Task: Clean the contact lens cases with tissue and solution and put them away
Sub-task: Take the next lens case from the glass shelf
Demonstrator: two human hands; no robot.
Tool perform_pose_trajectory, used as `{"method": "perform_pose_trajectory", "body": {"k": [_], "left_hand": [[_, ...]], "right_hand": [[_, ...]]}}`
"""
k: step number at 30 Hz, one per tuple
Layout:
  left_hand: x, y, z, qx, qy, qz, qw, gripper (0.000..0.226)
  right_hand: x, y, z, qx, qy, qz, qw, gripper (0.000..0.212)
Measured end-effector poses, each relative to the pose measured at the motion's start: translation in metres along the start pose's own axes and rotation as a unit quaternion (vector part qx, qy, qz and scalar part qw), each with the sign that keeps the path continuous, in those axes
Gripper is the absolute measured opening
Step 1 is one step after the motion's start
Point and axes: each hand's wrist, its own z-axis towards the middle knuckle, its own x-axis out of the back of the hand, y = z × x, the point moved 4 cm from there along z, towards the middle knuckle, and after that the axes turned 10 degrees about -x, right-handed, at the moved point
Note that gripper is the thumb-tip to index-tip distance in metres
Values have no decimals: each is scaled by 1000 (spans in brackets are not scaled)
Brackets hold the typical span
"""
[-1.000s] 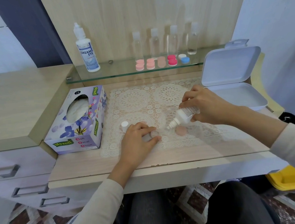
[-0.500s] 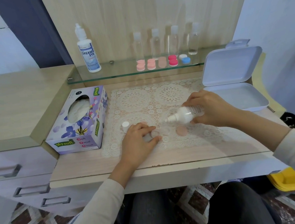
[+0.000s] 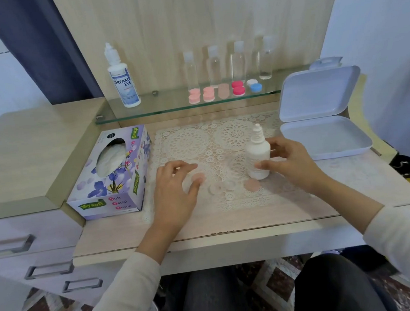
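A small white solution bottle (image 3: 258, 153) stands upright on the lace mat (image 3: 188, 142). My right hand (image 3: 291, 162) holds it, thumb on the front and fingers behind. An open clear lens case (image 3: 218, 188) lies on the mat between my hands. One pink cap (image 3: 251, 184) lies just right of the case, by the bottle's base. Another pink cap (image 3: 198, 178) lies at my left thumb. My left hand (image 3: 174, 190) hovers over the mat left of the case, fingers spread and relaxed, holding nothing.
A purple tissue box (image 3: 111, 173) stands left of the mat. An open white storage box (image 3: 321, 135) is at the right. The glass shelf (image 3: 160, 111) behind carries a large solution bottle (image 3: 122, 80), several clear bottles (image 3: 225, 61) and several coloured lens cases (image 3: 223, 91).
My right hand has turned the small bottle from tilted over the case to upright and set it on the mat. My left hand has let go of the case and drawn slightly left.
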Motion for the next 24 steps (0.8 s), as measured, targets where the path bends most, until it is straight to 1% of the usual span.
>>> {"method": "perform_pose_trajectory", "body": {"k": [1, 3, 5, 6, 8, 10, 12, 14, 16, 19, 21, 24], "left_hand": [[0, -5, 0, 0, -3, 22, 1000, 31], [-3, -15, 1, 26, -43, 46, 998, 39], [-7, -22, -1, 49, -80, 35, 995, 38], [-9, -25, -2, 51, -82, 23, 995, 35], [-7, -27, -2, 59, -65, 0, 996, 31], [-4, -25, 3, 85, -45, -41, 995, 33], [1, -15, 14, 127, -16, -111, 985, 33], [8, 4, 31, 149, 13, -183, 972, 29], [13, 29, 51, 137, 15, -239, 961, 27], [15, 67, 81, 93, -11, -288, 953, 25], [12, 86, 97, 58, -29, -291, 955, 24], [4, 104, 111, 8, -70, -267, 961, 25]], "right_hand": [[-1, 2, 0, 0, 6, 17, 1000, 46], [-2, 3, -2, 4, 20, 35, 999, 54], [-4, 3, -6, 19, 37, 44, 998, 53], [-6, 3, -8, 24, 44, 57, 997, 53], [-10, 3, -13, 32, 55, 81, 995, 52], [-12, 5, -14, 40, 61, 81, 994, 52], [-12, 6, -14, 45, 63, 76, 994, 53], [-12, 7, -15, 48, 63, 77, 994, 55], [-13, 7, -15, 52, 64, 81, 993, 58], [-13, 8, -15, 52, 72, 89, 992, 59], [-12, 7, -15, 56, 74, 92, 991, 59], [-12, 8, -15, 58, 72, 99, 991, 60]]}}
